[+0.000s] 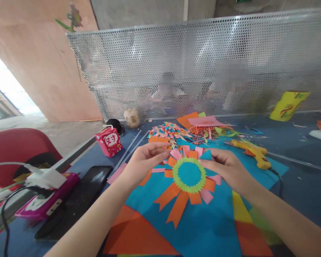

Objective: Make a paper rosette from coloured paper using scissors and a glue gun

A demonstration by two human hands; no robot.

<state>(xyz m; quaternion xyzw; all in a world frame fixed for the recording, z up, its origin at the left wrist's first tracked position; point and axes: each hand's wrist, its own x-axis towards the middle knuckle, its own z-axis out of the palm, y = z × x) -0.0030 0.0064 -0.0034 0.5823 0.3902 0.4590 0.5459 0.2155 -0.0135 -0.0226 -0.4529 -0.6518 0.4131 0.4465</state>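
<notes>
A rosette (191, 175) is held up between both hands in front of me. It has a blue round centre, a light green zigzag ring, orange and pink loops around it, and two orange tails hanging down. My left hand (149, 157) is closed with thumb and fingertips at its upper left edge. On the other side, my right hand (222, 164) pinches the upper right edge beside a blue piece, thumb in front and fingers partly hidden behind. Below lies a large blue sheet (203, 225) over orange and yellow sheets.
Behind the rosette lie a pile of colourful rosettes (167, 130) and scraps (219, 131). A yellow glue gun (253, 152) rests at right. At left are a red drink box (109, 141), a black phone (77, 200) and a purple power strip (49, 200). A perforated metal screen (149, 60) stands behind.
</notes>
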